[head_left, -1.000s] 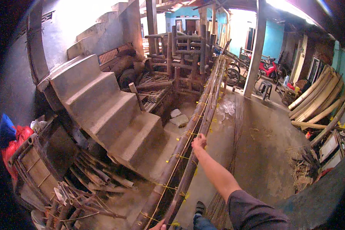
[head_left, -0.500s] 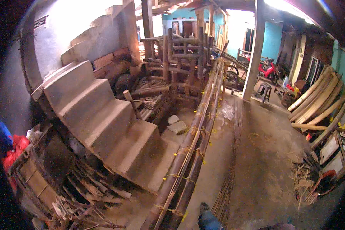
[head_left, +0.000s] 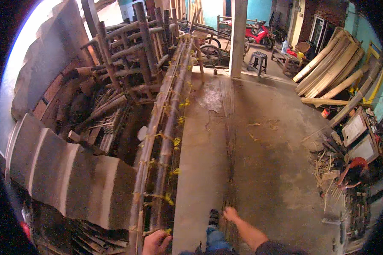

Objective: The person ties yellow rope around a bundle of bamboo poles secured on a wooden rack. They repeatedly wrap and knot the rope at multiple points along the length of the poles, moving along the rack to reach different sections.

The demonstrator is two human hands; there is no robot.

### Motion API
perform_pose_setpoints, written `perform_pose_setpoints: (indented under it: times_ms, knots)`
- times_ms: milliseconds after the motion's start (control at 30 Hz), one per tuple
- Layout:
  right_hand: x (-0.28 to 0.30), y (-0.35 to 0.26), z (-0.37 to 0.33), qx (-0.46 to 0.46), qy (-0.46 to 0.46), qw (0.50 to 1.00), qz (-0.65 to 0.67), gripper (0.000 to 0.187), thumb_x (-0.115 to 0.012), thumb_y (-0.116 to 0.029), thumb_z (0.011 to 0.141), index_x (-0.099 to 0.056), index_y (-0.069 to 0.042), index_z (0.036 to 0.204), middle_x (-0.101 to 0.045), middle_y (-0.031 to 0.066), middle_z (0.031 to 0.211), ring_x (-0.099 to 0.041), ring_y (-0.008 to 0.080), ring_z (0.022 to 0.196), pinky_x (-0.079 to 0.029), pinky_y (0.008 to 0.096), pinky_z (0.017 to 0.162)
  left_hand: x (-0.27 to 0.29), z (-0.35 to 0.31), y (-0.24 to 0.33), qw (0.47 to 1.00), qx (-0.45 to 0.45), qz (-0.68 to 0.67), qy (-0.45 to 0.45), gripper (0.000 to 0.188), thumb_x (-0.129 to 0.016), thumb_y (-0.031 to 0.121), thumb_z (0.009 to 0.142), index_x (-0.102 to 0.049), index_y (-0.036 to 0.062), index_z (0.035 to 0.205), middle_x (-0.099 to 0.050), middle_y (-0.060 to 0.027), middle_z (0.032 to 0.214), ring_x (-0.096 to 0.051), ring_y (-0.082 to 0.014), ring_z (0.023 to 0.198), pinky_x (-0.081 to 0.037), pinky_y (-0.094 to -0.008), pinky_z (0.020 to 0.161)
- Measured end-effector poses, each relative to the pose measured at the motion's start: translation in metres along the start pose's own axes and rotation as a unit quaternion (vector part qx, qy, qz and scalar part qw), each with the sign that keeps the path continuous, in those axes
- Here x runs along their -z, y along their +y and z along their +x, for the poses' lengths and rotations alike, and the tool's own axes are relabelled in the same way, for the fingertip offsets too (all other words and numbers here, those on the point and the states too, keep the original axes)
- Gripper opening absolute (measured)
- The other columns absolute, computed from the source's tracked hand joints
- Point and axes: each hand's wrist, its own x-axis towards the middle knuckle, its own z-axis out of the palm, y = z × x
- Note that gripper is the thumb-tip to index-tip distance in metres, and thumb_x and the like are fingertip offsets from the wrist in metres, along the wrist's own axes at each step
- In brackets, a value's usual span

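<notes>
My left hand (head_left: 156,242), fingers curled, is at the lower edge beside the long bamboo poles (head_left: 162,165). These poles lie side by side, bound at intervals with yellow ties (head_left: 175,142). Whether that hand touches the pole or holds a tie cannot be made out. My right hand (head_left: 230,213) reaches down to the near part of a bundle of long thin strips (head_left: 229,157) stretched along the floor. Its fingers look closed around some of them; the fingertips are partly hidden. My foot (head_left: 213,217) is just left of that hand.
Concrete steps (head_left: 55,170) rise at left, with a bamboo frame (head_left: 134,55) behind. A post (head_left: 237,38) stands ahead, near a dark stool (head_left: 258,61) and a red motorbike (head_left: 256,34). Split bamboo (head_left: 327,63) leans at right, above scraps and a red-orange curved object (head_left: 356,168).
The view has swung right and downward. Both hands have come into sight: the left by the tied poles, the right down at the thin strips. The steps now sit farther left.
</notes>
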Motion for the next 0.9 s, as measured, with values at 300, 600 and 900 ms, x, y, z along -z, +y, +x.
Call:
perform_pose_setpoints:
  times_ms: [300, 600, 900]
  knots:
    - [0.273, -0.101, 0.252, 0.058, 0.145, 0.924, 0.348, 0.019, -0.052, -0.016, 0.090, -0.060, -0.001, 0.099, -0.061, 0.0037, 0.069, -0.057, 0.0115, 0.060, -0.046, 0.0258, 0.055, -0.063, 0.225, 0.026, 0.992, 0.040, 0.042, -0.113, 0.008, -0.053, 0.005, 0.086, -0.059, 0.0036, 0.091, -0.059, -0.0134, 0.087, -0.059, -0.0252, 0.081, -0.047, -0.0375, 0.073]
    - [0.216, 0.091, 0.292, -0.274, -0.018, 0.936, 0.221, 0.028, -0.054, -0.030, 0.083, -0.061, -0.006, 0.069, -0.060, 0.0095, 0.066, -0.057, 0.0229, 0.060, -0.045, 0.0375, 0.055, -0.088, 0.581, 0.120, 0.933, -0.247, 0.222, -0.138, 0.016, -0.057, 0.013, 0.082, -0.060, 0.0099, 0.097, -0.062, -0.0133, 0.093, -0.058, -0.0341, 0.089, -0.048, -0.0401, 0.072]
    - [0.330, 0.039, 0.548, -0.242, 0.035, 0.905, 0.347, 0.024, -0.056, -0.026, 0.080, -0.062, -0.007, 0.067, -0.061, 0.0114, 0.066, -0.058, 0.0244, 0.061, -0.045, 0.0405, 0.055, -0.127, 0.866, 0.324, 0.883, -0.375, 0.214, -0.184, 0.022, -0.058, 0.009, 0.080, -0.059, 0.0114, 0.102, -0.062, -0.0103, 0.092, -0.061, -0.0310, 0.084, -0.050, -0.0369, 0.071]
